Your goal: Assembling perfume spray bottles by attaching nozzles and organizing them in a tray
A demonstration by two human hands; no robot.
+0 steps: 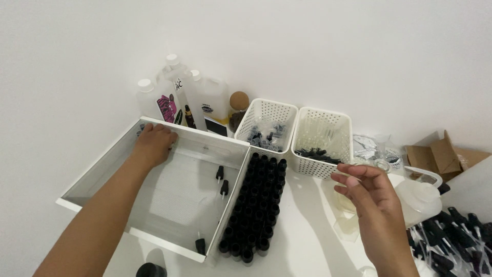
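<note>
Two lattice baskets (pixel 322 141), dropper parts inside

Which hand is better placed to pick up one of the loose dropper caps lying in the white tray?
Probably the left. The left hand already rests inside the white tray at its far corner, near the loose dropper caps. The right hand hovers outside the tray, beyond the rows of black bottles.

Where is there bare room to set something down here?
Mostly the white tray floor between the left hand and two droppers, plus bare tabletop between the black bottle rows and right hand. Crowded along the baskets and far-right droppers.
</note>
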